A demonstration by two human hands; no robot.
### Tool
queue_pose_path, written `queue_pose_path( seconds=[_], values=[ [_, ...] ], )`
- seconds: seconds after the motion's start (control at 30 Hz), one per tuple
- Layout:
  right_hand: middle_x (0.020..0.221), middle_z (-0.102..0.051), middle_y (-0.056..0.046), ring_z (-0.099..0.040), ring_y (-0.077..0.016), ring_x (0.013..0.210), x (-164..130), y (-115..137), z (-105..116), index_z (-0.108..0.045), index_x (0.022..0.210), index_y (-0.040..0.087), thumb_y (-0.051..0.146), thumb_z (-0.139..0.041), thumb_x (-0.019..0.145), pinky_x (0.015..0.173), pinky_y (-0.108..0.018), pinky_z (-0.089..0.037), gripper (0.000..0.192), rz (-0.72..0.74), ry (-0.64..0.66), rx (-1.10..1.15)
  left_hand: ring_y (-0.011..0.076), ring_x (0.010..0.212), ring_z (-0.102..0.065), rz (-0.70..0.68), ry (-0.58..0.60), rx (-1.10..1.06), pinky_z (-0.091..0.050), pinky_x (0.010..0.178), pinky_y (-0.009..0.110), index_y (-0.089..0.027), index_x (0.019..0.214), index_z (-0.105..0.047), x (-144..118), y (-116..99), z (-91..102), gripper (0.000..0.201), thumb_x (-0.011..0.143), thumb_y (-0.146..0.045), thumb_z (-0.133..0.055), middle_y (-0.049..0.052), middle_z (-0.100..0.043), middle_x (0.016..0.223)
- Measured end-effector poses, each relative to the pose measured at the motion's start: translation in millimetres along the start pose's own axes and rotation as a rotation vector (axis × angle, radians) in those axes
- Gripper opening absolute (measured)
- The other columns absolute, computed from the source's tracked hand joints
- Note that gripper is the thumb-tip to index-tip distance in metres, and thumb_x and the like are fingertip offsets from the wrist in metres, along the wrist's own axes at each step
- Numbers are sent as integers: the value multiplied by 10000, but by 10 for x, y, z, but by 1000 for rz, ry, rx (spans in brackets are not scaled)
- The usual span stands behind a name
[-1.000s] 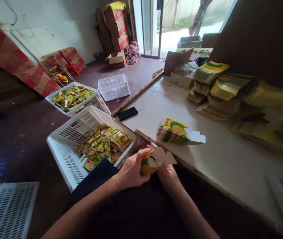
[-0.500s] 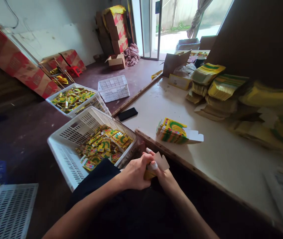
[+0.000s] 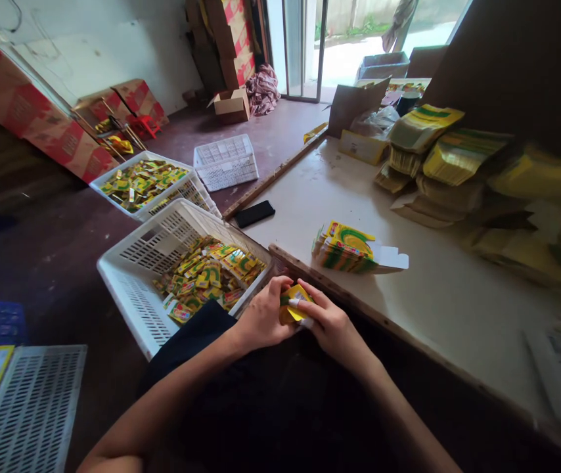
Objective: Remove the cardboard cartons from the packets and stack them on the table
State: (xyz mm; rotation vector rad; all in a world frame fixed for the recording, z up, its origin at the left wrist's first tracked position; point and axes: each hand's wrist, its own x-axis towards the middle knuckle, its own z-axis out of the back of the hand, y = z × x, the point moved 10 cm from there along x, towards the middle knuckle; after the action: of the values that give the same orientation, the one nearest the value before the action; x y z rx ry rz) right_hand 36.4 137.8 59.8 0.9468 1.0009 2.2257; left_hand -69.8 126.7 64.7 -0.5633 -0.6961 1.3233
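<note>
Between my two hands, over my lap by the table edge, is a small yellow and green cardboard box [image 3: 299, 303]. My left hand [image 3: 265, 314] wraps round its left side. My right hand [image 3: 328, 318] grips the other side, fingers across its yellow face; a fingertip has a white covering. To the left, a white plastic crate [image 3: 130, 279] holds many small yellow and green packs [image 3: 206, 274]. On the table, just beyond my right hand, lies a stack of flat yellow and green boxes [image 3: 347, 246] with a white flap sticking out.
A black phone [image 3: 255, 213] lies at the table's [image 3: 305, 190] left edge. Bundles of flattened yellow cartons [image 3: 421, 135] line its right side. Another filled crate [image 3: 145, 187] and an overturned-looking white crate [image 3: 226, 163] sit on the floor. A perforated white crate [image 3: 46, 401] is at lower left.
The box has turned in my hands: its pale open flap no longer shows and a yellow face does. My right hand has shifted onto that face. The view has tilted slightly down.
</note>
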Motion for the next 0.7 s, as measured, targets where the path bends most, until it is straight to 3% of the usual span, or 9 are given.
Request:
queue_pose_path(
  seconds=[0.17,0.27,0.37,0.53,0.6,0.7],
  values=[
    [1498,-418,-108,-473,-230,1329,39,-82,-23,-661,1144,253,74,-510,868,1053,-390,-454,362,-26,213,57,234,1029,-649,-18,65,37,-537,888,390,-233,1241,-371,-1,-39,-6,661,665,-207,-693,70,-642,1090],
    [1447,-476,-99,-497,-234,1307,77,-103,-75,-695,1048,250,59,-560,819,1046,-394,-455,326,-31,254,121,231,1027,-657,-62,113,73,-545,873,381,-226,1272,-365,-14,-69,-70,691,660,-149,-676,79,-655,1108],
    [1380,-522,-117,-522,-247,1277,103,-134,-104,-695,1001,234,59,-589,773,1036,-410,-458,306,-68,147,158,235,1059,-649,-81,105,103,-544,878,387,-240,1288,-358,-18,-69,-84,697,667,-118,-651,88,-638,1186],
    [1456,-447,-144,-431,-275,1355,96,-132,-115,-509,1317,243,209,-652,794,1067,-455,-427,543,-77,23,265,245,1040,-657,-64,87,119,-543,872,396,-222,1302,-332,-3,-20,-31,701,694,-216,-680,106,-634,1187],
    [1425,-488,-137,-501,-282,1293,124,-214,50,-449,1364,253,280,-690,778,1012,-449,-482,634,-108,-42,293,246,1074,-641,-24,38,161,-527,904,398,-226,1315,-323,24,38,79,720,688,-185,-673,101,-626,1200],
    [1228,-638,-116,-646,-253,1068,122,-484,651,-534,1259,237,326,-649,816,919,-444,-541,466,-256,-349,185,249,1100,-626,86,-99,249,-503,939,401,-239,1332,-325,63,172,354,722,696,-148,-656,84,-624,1197]
  ],
)
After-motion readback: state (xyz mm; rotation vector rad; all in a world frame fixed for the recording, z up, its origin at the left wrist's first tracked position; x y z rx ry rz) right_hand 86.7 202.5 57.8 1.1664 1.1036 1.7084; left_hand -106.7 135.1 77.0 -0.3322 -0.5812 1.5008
